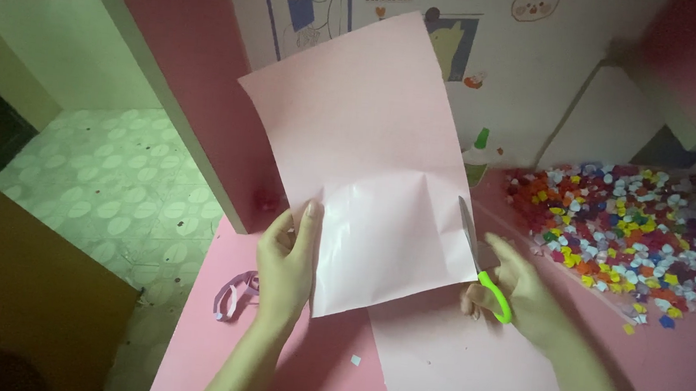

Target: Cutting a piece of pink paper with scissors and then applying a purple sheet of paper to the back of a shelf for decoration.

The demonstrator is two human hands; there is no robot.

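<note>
Far left, green patterned floor tiles (108, 193) below the edge of the pink table (212, 350); nothing going on there; on the table near that edge a small curl of pale purple paper strip (233, 294) lies loose, which looks like an offcut, though I can't say from what.

Next, the left hand (286, 261); thumb on the front face, fingers behind, pinched on the lower left edge of the pink paper sheet (368, 156); it holds the sheet up off the table, tilted away toward the wall; the sheet has a crease or fold line across its lower half, and that lower part catches the light.

Across to the sheet's right edge; the scissors (476, 255), green handles and pale blades, sit right along it, blades pointing up; the right hand (522, 296) is closed through the handles; whether the blades have bitten into the paper or just lie beside the edge I cannot tell; they seem nearly together.

By my reading, cutting is at its very start; the sheet looks whole, no long slit visible, so nearly all of the cut is left.

Under the hands another pink sheet (467, 370) lies flat; a tiny white scrap (356, 359) beside it.

Further right, a green-capped glue bottle (477, 152) by the wall; then a big heap of small coloured folded paper pieces (635, 226) spread over the table's right side.
</note>
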